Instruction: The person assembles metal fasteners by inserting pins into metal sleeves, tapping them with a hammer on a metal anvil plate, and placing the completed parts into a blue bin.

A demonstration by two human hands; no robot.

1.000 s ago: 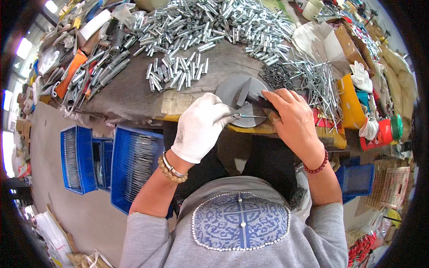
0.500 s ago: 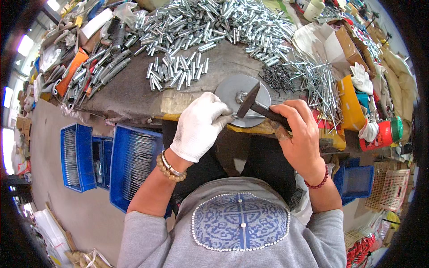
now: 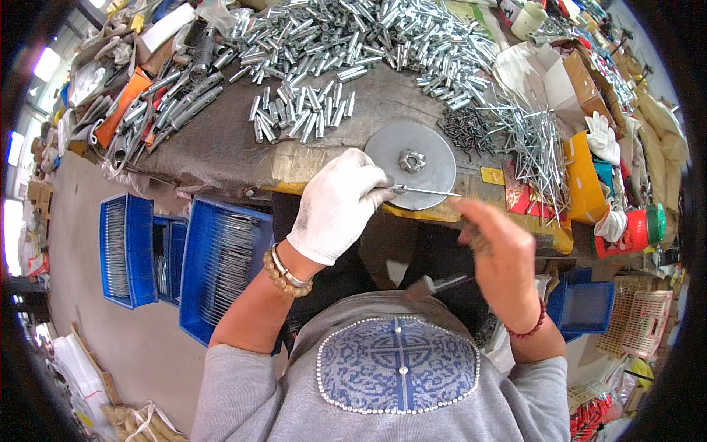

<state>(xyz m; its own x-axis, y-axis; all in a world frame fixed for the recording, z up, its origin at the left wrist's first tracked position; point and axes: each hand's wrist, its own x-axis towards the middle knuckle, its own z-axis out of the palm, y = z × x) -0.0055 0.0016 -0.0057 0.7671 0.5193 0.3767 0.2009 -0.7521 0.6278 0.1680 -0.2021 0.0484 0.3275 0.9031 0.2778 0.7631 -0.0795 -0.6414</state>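
Left hand [image 3: 335,210] — pinching one rod [image 3: 427,191]; right hand [image 3: 506,254] — gripping one hammer [image 3: 423,287]; one disc [image 3: 439,163], left hand's two o'clock.

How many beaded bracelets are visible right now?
2: a tan beaded bracelet at the wrist of the gloved left hand, and a dark red beaded bracelet at the wrist of the bare right hand.
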